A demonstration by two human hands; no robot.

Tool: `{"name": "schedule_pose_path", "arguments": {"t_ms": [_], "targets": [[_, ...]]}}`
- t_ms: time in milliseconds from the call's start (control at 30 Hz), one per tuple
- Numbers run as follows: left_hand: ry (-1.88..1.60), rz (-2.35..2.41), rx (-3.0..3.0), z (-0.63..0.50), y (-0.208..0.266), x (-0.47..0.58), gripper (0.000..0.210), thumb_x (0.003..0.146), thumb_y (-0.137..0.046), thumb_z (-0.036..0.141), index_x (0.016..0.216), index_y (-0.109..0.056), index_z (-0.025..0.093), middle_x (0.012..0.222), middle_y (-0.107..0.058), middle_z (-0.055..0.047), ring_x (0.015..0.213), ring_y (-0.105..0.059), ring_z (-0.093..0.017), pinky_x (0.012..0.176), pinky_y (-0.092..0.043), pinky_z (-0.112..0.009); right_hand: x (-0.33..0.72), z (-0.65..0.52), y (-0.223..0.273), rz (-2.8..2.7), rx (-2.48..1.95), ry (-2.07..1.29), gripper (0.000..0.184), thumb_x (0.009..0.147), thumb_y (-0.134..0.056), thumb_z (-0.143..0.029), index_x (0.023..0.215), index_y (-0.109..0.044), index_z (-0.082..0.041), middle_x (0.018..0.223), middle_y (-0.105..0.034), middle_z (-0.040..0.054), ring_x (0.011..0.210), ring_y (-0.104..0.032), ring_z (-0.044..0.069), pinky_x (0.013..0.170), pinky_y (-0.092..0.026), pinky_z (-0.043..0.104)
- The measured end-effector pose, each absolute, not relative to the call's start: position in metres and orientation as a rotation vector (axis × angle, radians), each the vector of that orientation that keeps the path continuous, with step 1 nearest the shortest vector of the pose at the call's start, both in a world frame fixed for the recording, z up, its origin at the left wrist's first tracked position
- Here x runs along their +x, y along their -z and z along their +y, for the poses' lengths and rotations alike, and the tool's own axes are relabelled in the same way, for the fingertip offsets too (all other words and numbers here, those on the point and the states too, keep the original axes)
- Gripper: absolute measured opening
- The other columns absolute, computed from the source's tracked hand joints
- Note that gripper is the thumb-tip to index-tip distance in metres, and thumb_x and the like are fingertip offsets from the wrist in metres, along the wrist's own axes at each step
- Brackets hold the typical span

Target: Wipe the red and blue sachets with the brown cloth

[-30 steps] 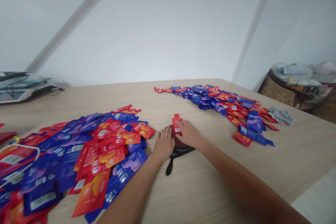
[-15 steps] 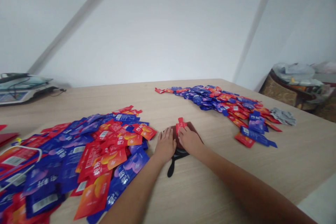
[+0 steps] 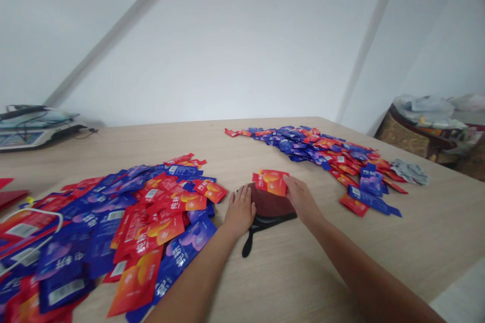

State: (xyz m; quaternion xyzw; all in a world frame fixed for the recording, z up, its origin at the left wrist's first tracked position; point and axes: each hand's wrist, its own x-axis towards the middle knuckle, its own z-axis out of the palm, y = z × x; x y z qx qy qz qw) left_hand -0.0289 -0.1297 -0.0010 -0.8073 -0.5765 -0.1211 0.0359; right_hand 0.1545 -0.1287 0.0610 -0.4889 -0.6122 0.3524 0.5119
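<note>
A flat brown piece with a black lower edge point(image 3: 271, 204) lies on the table, and a black rounded tab point(image 3: 247, 244) sticks out from its lower left corner. Resting flat on its left side is my left hand point(image 3: 240, 209), fingers stretched forward. My right hand point(image 3: 302, 198) pinches the right end of a red and orange sachet point(image 3: 271, 181), which is over the far edge of the brown piece. The fingertips on the sachet are partly hidden from view.
To the left spreads a large heap of red and blue sachets point(image 3: 151, 207). Another heap point(image 3: 299, 144) runs along the back right, beside grey gloves point(image 3: 409, 170). A scale point(image 3: 34, 133) stands at the far left, and a chair with plastic bags point(image 3: 432, 111) is beyond the table.
My right hand has moved right, off the brown piece. The sachet under its fingers has turned and now shows its orange printed face. My left hand stays in place.
</note>
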Motion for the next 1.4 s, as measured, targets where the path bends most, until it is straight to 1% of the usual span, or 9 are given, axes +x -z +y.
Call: {"name": "schedule_pose_path", "arguments": {"t_ms": [167, 267, 400, 533, 767, 967, 1167, 1267, 1400], "targets": [[0.385, -1.783, -2.482, -0.129, 0.003, -0.030, 0.051, 0.092, -0.026, 0.031, 0.138, -0.033, 0.009, 0.147, -0.029, -0.013, 0.135, -0.026, -0.023, 0.109, -0.024, -0.044, 0.163, -0.136, -0.035, -1.335, -1.277, -1.378, 0.038, 0.082, -0.046, -0.051, 0.076, -0.061, -0.016, 0.064, -0.064, 0.0051, 0.051, -0.059, 0.015, 0.051, -0.051, 0.029], [0.394, -1.783, -2.488, -0.128, 0.005, -0.029, 0.052, 0.092, -0.026, 0.031, 0.138, -0.032, 0.010, 0.148, -0.029, -0.012, 0.135, -0.025, -0.023, 0.109, -0.023, -0.045, 0.168, -0.138, -0.029, -1.780, -1.604, -1.087, 0.047, 0.088, -0.036, -0.050, 0.065, -0.062, -0.018, 0.052, -0.059, 0.0016, 0.042, -0.053, 0.012, 0.048, -0.047, 0.025], [0.401, -1.780, -2.491, -0.128, 0.005, -0.029, 0.052, 0.092, -0.026, 0.031, 0.138, -0.032, 0.009, 0.147, -0.029, -0.012, 0.135, -0.025, -0.024, 0.109, -0.023, -0.046, 0.153, -0.120, -0.037, -2.111, -1.493, -0.225, 0.034, 0.091, -0.033, -0.033, 0.095, -0.064, -0.019, 0.096, -0.067, 0.0083, 0.092, -0.061, 0.019, 0.084, -0.045, 0.032], [0.385, -1.771, -2.485, -0.130, 0.002, -0.029, 0.050, 0.092, -0.027, 0.030, 0.137, -0.035, 0.009, 0.146, -0.031, -0.013, 0.136, -0.025, -0.024, 0.109, -0.024, -0.046, 0.122, -0.096, -0.021, -2.279, -1.438, 0.018, 0.047, 0.091, -0.036, -0.036, 0.129, -0.046, -0.010, 0.137, -0.043, 0.0170, 0.130, -0.033, 0.025, 0.105, -0.027, 0.042], [0.368, -1.766, -2.500, -0.130, 0.002, -0.030, 0.051, 0.091, -0.028, 0.030, 0.137, -0.034, 0.008, 0.146, -0.032, -0.014, 0.136, -0.025, -0.024, 0.109, -0.023, -0.045, 0.130, -0.098, -0.001, -2.557, -1.346, -0.116, 0.067, 0.091, -0.030, -0.050, 0.137, -0.034, -0.002, 0.146, -0.025, 0.0221, 0.138, -0.015, 0.027, 0.110, -0.018, 0.044], [0.407, -1.784, -2.477, -0.129, 0.003, -0.028, 0.049, 0.092, -0.026, 0.028, 0.138, -0.034, 0.011, 0.145, -0.033, -0.013, 0.136, -0.025, -0.023, 0.109, -0.023, -0.047, 0.163, -0.127, -0.017, -2.824, -1.177, -0.375, 0.086, 0.074, -0.058, -0.040, 0.142, -0.021, -0.002, 0.148, -0.013, 0.0238, 0.138, -0.009, 0.030, 0.110, -0.018, 0.046], [0.403, -1.792, -2.479, -0.130, 0.002, -0.028, 0.050, 0.092, -0.027, 0.028, 0.137, -0.034, 0.008, 0.146, -0.031, -0.013, 0.135, -0.026, -0.023, 0.109, -0.024, -0.044, 0.176, -0.141, -0.039, -2.861, -1.223, -0.200, 0.077, 0.068, -0.045, -0.002, 0.142, -0.027, -0.011, 0.140, -0.038, 0.0205, 0.129, -0.037, 0.027, 0.101, -0.035, 0.038], [0.420, -1.789, -2.477, -0.129, 0.003, -0.029, 0.050, 0.091, -0.028, 0.029, 0.137, -0.035, 0.009, 0.146, -0.032, -0.013, 0.135, -0.027, -0.023, 0.109, -0.024, -0.044, 0.176, -0.125, -0.058, -2.623, -1.573, -0.140, 0.073, 0.071, -0.044, -0.001, 0.142, -0.027, -0.012, 0.115, -0.062, 0.0191, 0.104, -0.060, 0.027, 0.088, -0.045, 0.037], [0.431, -1.762, -2.476, -0.129, 0.005, -0.030, 0.050, 0.091, -0.028, 0.030, 0.137, -0.035, 0.011, 0.146, -0.032, -0.013, 0.135, -0.027, -0.024, 0.109, -0.024, -0.046, 0.164, -0.089, -0.084, -2.274, -1.492, -0.410, 0.055, 0.081, -0.049, -0.018, 0.135, -0.039, -0.014, 0.113, -0.063, 0.0158, 0.105, -0.059, 0.027, 0.090, -0.043, 0.041]]}}
